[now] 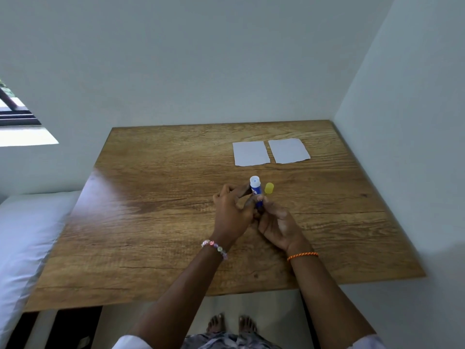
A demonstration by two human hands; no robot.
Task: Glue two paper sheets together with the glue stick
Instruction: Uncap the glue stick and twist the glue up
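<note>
Head view shows both hands meeting over the middle of the wooden table (161, 222). The left hand (232, 214) has fingers curled round the side of the uncapped glue stick (256, 191), and the right hand (275, 222) pinches its lower end, probably at the twist base. The stick stands nearly upright, white top exposed. Its yellow cap (269, 188) stands on the table just beside it. Farther off lie two paper sheets, the left sheet (250, 153) and the right sheet (288, 150), side by side and just apart. The stick looks light, rigid and smooth, best held round the barrel. The sheets are thin and limp, likely to slide or crease, so one should be pinned flat near an edge while gluing.
</note>
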